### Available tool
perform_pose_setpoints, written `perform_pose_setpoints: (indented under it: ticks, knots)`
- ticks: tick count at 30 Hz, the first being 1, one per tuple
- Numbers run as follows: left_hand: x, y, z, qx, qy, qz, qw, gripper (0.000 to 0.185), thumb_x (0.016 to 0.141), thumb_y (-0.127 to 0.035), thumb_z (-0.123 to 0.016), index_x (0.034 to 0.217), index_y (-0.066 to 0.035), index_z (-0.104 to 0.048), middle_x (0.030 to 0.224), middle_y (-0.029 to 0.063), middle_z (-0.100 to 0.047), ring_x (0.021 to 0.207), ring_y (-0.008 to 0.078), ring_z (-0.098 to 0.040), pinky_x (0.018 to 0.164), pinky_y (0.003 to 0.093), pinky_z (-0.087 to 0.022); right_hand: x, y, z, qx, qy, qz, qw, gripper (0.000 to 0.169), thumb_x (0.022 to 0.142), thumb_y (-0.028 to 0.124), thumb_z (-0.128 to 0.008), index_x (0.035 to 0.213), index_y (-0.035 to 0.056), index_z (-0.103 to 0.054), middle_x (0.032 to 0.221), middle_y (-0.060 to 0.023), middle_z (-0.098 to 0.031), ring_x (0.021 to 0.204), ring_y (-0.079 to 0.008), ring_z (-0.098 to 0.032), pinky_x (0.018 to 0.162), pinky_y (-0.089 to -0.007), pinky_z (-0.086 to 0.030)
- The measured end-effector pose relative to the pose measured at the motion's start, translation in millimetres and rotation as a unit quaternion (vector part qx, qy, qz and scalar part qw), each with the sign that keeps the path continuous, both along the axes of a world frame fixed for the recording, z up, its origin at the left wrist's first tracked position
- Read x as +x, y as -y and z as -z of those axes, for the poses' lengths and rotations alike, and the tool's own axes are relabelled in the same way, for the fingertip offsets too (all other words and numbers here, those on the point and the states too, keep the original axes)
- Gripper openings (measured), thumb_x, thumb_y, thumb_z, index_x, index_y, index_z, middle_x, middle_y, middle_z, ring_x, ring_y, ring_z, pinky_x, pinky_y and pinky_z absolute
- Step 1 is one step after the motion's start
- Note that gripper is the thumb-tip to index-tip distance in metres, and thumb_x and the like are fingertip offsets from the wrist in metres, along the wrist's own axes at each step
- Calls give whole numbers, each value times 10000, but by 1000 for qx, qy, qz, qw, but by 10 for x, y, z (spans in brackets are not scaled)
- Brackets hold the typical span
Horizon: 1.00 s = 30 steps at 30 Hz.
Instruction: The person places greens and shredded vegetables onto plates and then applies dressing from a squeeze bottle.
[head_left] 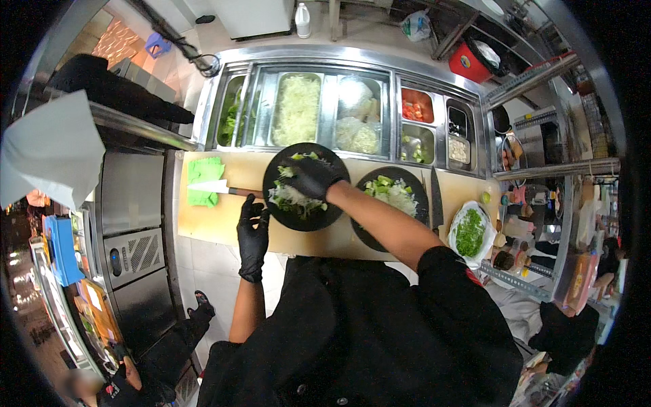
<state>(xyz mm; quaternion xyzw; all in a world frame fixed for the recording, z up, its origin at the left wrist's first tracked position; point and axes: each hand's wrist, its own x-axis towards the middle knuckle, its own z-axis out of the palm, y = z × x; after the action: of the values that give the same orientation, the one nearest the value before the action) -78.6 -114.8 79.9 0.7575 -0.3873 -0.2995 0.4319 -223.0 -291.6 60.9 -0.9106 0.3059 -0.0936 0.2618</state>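
Note:
My right hand [316, 179], in a black glove, reaches across into a round black plate [332, 216] of shredded white vegetable and chopped green pieces [294, 199]. Its fingers are blurred, so I cannot tell whether they pinch any food. Left of that plate, my left hand [253, 239] wears a matching glove; its fingers are apart and hold nothing. The fingertips are close to the brown handle of a knife [207, 186], whose pale blade lies over a green cloth [205, 170]. A second black plate [370, 239], with similar food [394, 196], is partly hidden beneath my right forearm.
Behind the cutting board [218, 224], a steel counter holds trays of shredded vegetable [296, 109], chopped tomato [417, 108] and leafy greens [231, 119]. A dark-bladed knife [436, 198] and a lined bowl of chopped green herbs [470, 231] are at the right. Another person [163, 351] is at lower left.

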Motion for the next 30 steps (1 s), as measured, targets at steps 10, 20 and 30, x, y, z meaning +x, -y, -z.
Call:
perform_pose_setpoints:
  ticks: [10, 20, 30]
  knots:
    - [-714, -163, -75, 46, 43, -102, 993, 428, 918, -86, -582, 1333, -80, -483, 1016, 49, -644, 897, 108, -585, 719, 259, -465, -2662, 2031, 866, -40, 59, 294, 953, 231, 770, 168, -550, 912, 11, -641, 982, -263, -631, 942, -401, -615, 815, -467, -500]
    - [-1102, -633, -349, 128, 118, -224, 959, 533, 833, -105, -663, 1331, -65, -476, 1013, 109, -648, 903, 202, -608, 785, 340, -477, -3010, 3500, 2597, 94, -211, 206, 951, 387, 868, 363, -515, 1147, 95, -541, 1079, -183, -565, 970, -338, -535, 842, -428, -434]
    - [-1294, -847, -442, 157, 166, -260, 938, 561, 811, -120, -688, 1321, -55, -464, 1007, 107, -641, 900, 219, -613, 779, 350, -494, -2498, 3468, 1975, 636, 220, 489, 555, 178, 856, 278, -511, 822, 114, -570, 721, -97, -548, 581, -214, -503, 532, -385, -437]
